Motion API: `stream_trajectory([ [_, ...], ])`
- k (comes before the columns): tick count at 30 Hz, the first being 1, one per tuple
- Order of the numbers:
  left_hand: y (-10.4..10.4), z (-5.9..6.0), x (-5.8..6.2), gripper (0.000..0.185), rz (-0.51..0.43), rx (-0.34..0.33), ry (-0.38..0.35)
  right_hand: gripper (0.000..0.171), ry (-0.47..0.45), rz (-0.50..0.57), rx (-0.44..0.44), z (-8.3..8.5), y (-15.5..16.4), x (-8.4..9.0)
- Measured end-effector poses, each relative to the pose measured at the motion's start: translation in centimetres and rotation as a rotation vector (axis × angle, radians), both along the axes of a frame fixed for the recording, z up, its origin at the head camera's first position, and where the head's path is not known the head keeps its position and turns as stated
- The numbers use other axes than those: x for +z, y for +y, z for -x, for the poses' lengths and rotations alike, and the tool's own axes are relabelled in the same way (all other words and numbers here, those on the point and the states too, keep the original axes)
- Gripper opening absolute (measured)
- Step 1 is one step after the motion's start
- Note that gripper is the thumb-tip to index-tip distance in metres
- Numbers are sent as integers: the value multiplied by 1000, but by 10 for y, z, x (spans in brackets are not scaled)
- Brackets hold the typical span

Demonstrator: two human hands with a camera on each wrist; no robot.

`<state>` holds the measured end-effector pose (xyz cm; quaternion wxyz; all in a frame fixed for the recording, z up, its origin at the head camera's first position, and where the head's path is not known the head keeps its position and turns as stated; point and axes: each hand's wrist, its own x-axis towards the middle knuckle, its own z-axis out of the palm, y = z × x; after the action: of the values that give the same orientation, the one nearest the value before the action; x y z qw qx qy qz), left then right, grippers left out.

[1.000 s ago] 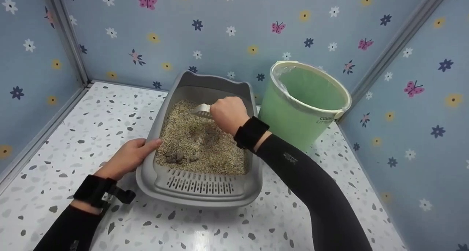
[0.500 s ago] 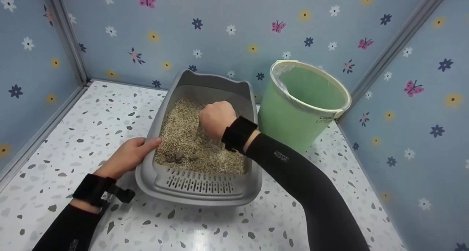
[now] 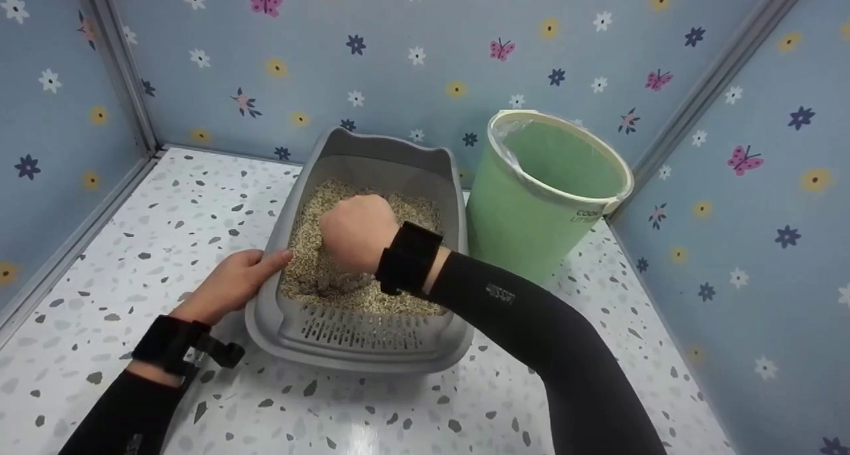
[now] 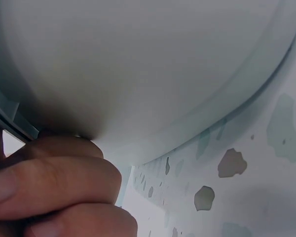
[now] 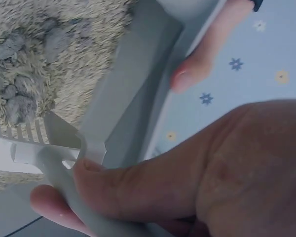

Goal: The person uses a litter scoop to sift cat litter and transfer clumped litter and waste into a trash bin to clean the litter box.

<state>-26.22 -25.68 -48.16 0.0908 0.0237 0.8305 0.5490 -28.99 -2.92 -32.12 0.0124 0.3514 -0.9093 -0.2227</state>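
A grey litter box (image 3: pixel 362 359) holds tan litter (image 3: pixel 418 206) with several grey clumps (image 5: pixel 18 107), plain in the right wrist view. My left hand (image 3: pixel 229 282) grips the box's left rim, thumb over the edge and fingers curled beneath it. In my right hand (image 3: pixel 358 232) is a pale litter scoop (image 5: pixel 56 170), its handle held between thumb and fingers. The scoop's slotted head lies at the litter beside the clumps. From the head view my right hand hides the scoop.
To the right of the box stands a green bin (image 3: pixel 518 222) with a clear liner over its rim. Flower-patterned walls (image 3: pixel 398 16) close off the back and both sides. Speckled white flooring (image 3: pixel 166 242) lies beneath everything.
My right hand has moved left and nearer across the litter, towards the clumps at the near left. The scoop, visible earlier, is now hidden in the head view. My left hand stays put.
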Motion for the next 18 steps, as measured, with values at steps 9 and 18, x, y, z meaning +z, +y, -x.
stream_trajectory([
  [9, 1, 0, -1, 65, -20, -11, 10, 38, -20, 95, 22, -2, 15, 21],
  [18, 1, -1, 0, 64, -8, 10, 10, 55, 55, 89, -22, 24, 53, 15],
])
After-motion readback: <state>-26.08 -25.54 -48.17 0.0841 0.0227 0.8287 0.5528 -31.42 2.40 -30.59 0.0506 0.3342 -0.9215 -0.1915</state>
